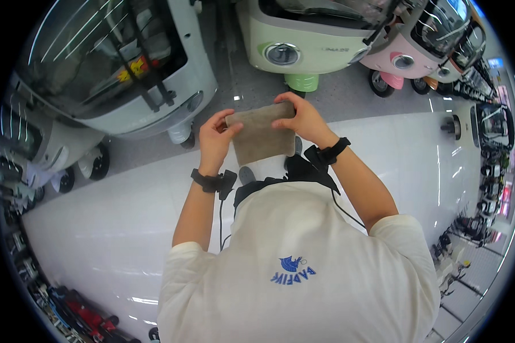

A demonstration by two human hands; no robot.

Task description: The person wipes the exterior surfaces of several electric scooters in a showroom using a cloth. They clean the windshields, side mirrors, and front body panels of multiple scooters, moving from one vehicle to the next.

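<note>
A grey-brown cloth [264, 139], folded to a rough rectangle, hangs in front of my body between both hands. My left hand [216, 135] pinches its upper left corner, thumb on the near face. At the upper right corner, my right hand [304, 118] grips the cloth with the thumb in front and fingers over the top edge. The lower part of the cloth hangs loose above my shoes. Black straps with small devices [214, 182] sit on both wrists, with cables running down.
A pale grey enclosed three-wheeler [154, 109] stands ahead on the left, and a light green one [309, 53] ahead on the right. Beyond it is a pink one [405, 62]. Glossy white floor tiles [111, 223] lie around me. A red vehicle [83, 313] is at lower left.
</note>
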